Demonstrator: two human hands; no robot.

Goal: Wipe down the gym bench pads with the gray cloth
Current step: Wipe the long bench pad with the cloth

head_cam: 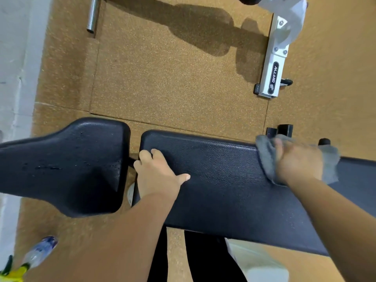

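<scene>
A black gym bench lies across the view in two pads: a shorter seat pad [67,165] at left and a long back pad [219,180] at right, with a gap between them. My right hand [299,161] presses the gray cloth [266,157] flat on the long pad near its far edge at right; hand and cloth are blurred. My left hand [158,174] rests on the long pad's left end, fingers curled over the edge at the gap, thumb lying on top. Small droplets speckle the seat pad.
Tan speckled rubber floor tiles [173,78] lie beyond the bench. A white machine frame [272,78] stands at back right, a steel bar [92,15] at back left. A spray bottle [38,253] lies at bottom left. White wall [12,58] runs along the left.
</scene>
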